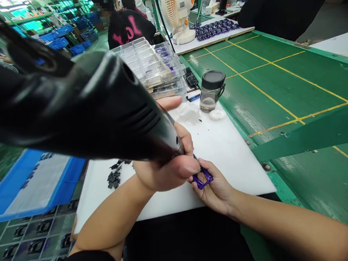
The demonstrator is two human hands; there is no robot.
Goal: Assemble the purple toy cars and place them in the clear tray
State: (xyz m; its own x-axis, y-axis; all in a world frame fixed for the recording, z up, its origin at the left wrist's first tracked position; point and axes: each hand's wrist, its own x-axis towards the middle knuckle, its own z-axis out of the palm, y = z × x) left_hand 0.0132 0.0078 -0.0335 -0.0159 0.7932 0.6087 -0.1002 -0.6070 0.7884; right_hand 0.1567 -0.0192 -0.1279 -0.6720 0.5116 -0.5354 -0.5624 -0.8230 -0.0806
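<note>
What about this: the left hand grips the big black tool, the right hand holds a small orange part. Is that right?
Not quite: the head view shows that the small part is purple, not orange. The left hand does grip the big black tool, and the right hand holds the part.

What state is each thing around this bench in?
Left hand: closed around black power tool.
Black power tool: held, tip towards the purple part.
Right hand: gripping purple part.
Purple part: held.
Cup: upright, lidded, partly filled.
Fan: standing; running, cannot tell.
Clear trays: stacked.
Black pieces: loosely piled.
Blue bin: uncovered.
</note>
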